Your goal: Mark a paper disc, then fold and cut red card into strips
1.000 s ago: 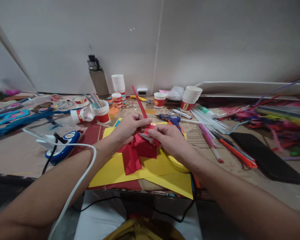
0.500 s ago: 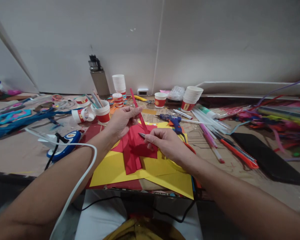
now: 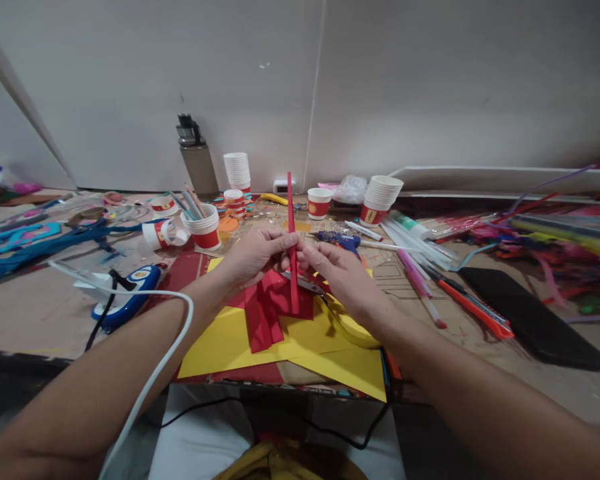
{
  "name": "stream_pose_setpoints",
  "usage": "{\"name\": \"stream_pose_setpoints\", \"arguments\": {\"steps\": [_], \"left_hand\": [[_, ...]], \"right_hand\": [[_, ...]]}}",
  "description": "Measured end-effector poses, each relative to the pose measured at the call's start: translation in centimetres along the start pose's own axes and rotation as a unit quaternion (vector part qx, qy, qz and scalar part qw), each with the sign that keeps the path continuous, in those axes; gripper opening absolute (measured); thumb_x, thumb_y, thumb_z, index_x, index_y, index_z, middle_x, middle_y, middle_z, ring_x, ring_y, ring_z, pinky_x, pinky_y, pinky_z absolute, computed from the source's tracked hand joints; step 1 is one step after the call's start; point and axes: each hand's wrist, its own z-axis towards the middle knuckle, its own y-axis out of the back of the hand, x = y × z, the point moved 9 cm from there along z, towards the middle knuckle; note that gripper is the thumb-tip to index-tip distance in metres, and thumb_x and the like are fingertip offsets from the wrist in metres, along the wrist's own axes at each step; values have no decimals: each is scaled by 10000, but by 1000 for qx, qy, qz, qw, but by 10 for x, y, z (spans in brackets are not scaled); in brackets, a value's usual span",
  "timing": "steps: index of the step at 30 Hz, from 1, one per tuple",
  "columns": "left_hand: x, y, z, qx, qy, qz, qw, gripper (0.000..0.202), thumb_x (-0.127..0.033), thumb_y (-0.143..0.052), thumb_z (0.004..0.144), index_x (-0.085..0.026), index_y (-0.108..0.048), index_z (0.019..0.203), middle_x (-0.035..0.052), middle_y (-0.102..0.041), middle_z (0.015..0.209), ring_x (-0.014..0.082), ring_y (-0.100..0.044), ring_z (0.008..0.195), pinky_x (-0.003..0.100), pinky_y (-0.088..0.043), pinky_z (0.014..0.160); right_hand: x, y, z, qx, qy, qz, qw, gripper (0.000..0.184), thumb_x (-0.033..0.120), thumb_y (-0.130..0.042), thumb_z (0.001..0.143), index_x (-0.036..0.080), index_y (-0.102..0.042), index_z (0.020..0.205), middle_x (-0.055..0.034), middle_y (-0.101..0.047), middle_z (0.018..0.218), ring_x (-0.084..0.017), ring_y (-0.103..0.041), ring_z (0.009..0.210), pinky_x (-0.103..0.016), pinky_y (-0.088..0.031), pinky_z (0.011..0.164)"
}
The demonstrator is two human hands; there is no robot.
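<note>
A narrow red paper strip (image 3: 293, 287) stands nearly upright in the middle of the head view, its top end pointing at the wall. My left hand (image 3: 255, 257) pinches it between thumb and forefinger. From the other side my right hand (image 3: 345, 277) is closed, its fingertips at the strip's edge. Below those fingers shows the metal blade of scissors (image 3: 310, 285); whether the right hand also holds them I cannot tell. Under both hands lie folded red paper (image 3: 263, 320) and yellow paper sheets (image 3: 215, 347). A yellow roll (image 3: 355, 330) is partly hidden by the right wrist.
Behind the hands stand a paper cup with pens (image 3: 205, 230), a single cup (image 3: 319, 203), stacked cups (image 3: 381, 200) and a blue glue gun (image 3: 343, 241). On the right lie an orange cutter knife (image 3: 480, 310) and a black flat object (image 3: 535, 320). A white cable (image 3: 180, 333) crosses my left forearm.
The red strip has swung from slanting to upright and come lower. My right hand has moved up to meet the left at the strip; the scissors blade now shows beneath its fingers.
</note>
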Motion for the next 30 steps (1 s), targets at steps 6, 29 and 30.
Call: {"name": "stream_pose_setpoints", "arguments": {"steps": [6,29,30], "left_hand": [[5,-24,-12,51,42,158,985,279,-361,-595,833,-126,-636,686,-9,-560,443,47,-466,381,152,-307,397],[18,-28,-11,39,61,79,994,306,-424,-671,768,-128,-667,692,29,-668,629,28,-435,435,163,-275,423],[17,-28,-12,33,61,81,994,281,-403,-681,761,-131,-671,692,30,-675,638,30,-442,447,163,-291,437]], "right_hand": [[3,15,6,-36,7,13,999,317,473,-594,814,180,-552,701,29,-543,644,-104,-479,592,-243,-378,578],[-5,20,3,-55,-39,86,994,228,347,-633,775,175,-620,625,31,-573,546,-88,-481,503,-237,-350,512],[-6,20,3,-56,-37,89,994,221,345,-631,778,175,-629,636,31,-574,555,-88,-481,509,-236,-349,515]]}}
